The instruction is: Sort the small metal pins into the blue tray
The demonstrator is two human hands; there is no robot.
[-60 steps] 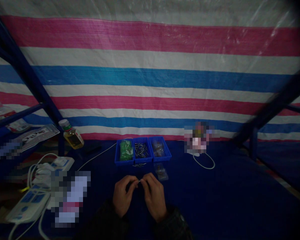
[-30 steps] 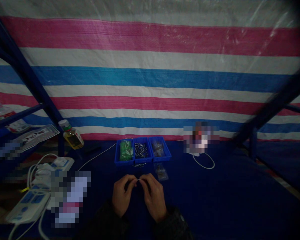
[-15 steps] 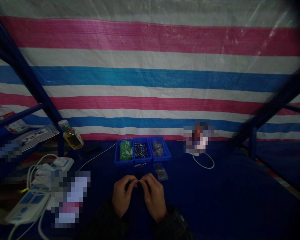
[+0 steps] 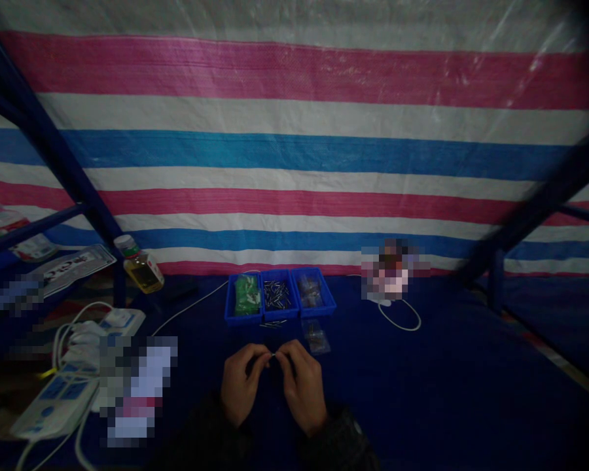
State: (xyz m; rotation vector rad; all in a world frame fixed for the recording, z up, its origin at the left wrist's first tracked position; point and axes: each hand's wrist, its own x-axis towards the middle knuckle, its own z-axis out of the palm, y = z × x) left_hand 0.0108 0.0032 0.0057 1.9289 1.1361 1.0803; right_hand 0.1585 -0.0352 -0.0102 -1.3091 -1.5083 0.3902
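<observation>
My left hand (image 4: 243,383) and my right hand (image 4: 302,384) meet fingertip to fingertip over the blue table. Both are closed in a pinch around a tiny pale piece (image 4: 273,355), too small to name. Just beyond them stand three blue bins side by side: the left bin (image 4: 244,320) holds green packets, the middle bin (image 4: 279,313) many thin dark metal pieces, the right bin (image 4: 318,311) clear plastic bags. Several loose metal pieces (image 4: 273,324) lie in front of the middle bin. A small clear bag (image 4: 315,337) with something dark inside rests beyond my right hand.
At the left are white power strips (image 4: 53,402) with plugs and cables, a blurred-out item (image 4: 142,392) and a bottle of yellow liquid (image 4: 143,267). A white cable loop (image 4: 403,327) lies to the right. Blue metal bars (image 4: 535,203) and a striped sheet (image 4: 294,154) bound the space.
Almost nothing differs. Both hands keep their pinch at the same spot, with at most a very slight shift of the fingertips.
</observation>
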